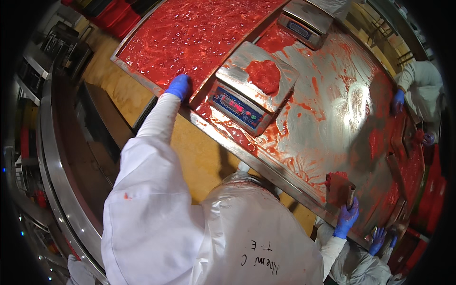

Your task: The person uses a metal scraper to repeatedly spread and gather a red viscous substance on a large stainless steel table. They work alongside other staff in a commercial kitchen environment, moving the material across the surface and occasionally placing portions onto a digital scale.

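Observation:
My left hand [179, 86], in a blue glove, reaches into the near corner of a metal trough [137, 73] of wet red minced meat [192, 39]. Its fingertips are partly hidden, so I cannot tell whether they grip any meat. In my blue-gloved right hand [346, 220] is the rolled handle of a metal bench scraper [341, 192]. A red meat clump [335, 177] shows at the scraper's far edge, over the steel table [331, 135]. Between my hands stands a bench scale [240, 110] with a flat meat portion [264, 76] on its plate.
A second scale [302, 28] stands farther back. Smeared meat covers parts of the raised-rim table. Co-workers' gloved hands are at the right edge [398, 101] and lower right [377, 241]. A steel conveyor frame [58, 156] runs along my left. My plastic apron [256, 221] bears writing.

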The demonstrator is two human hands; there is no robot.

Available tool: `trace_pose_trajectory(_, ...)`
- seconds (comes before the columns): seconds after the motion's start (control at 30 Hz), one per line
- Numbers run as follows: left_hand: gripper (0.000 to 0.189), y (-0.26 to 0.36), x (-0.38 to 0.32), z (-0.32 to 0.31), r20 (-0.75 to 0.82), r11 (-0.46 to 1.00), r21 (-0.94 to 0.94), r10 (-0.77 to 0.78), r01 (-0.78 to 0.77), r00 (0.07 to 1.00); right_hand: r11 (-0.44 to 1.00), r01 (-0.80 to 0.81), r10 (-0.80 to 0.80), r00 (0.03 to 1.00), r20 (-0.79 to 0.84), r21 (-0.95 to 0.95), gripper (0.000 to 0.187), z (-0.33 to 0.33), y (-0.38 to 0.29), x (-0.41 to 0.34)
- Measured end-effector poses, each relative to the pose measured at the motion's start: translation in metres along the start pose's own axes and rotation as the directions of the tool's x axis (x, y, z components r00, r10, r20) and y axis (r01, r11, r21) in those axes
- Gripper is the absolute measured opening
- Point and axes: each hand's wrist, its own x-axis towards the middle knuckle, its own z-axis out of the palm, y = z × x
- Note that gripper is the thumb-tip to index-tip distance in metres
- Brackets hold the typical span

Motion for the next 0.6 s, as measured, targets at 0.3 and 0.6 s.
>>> trace_pose_trajectory(0.3,0.015,0.039,-0.016,-0.088,-0.052,0.697,-0.714,0.033,-0.061,0.998,0.995,-0.049,0.049,0.999,0.007,0.082,0.045,0.002,-0.009,0.006)
trace_pose_trajectory(0.6,0.026,0.027,0.02,-0.035,-0.039,0.965,-0.16,0.206,-0.209,0.978,0.987,-0.016,0.009,0.999,0.043,0.161,0.044,0.014,-0.021,0.016)
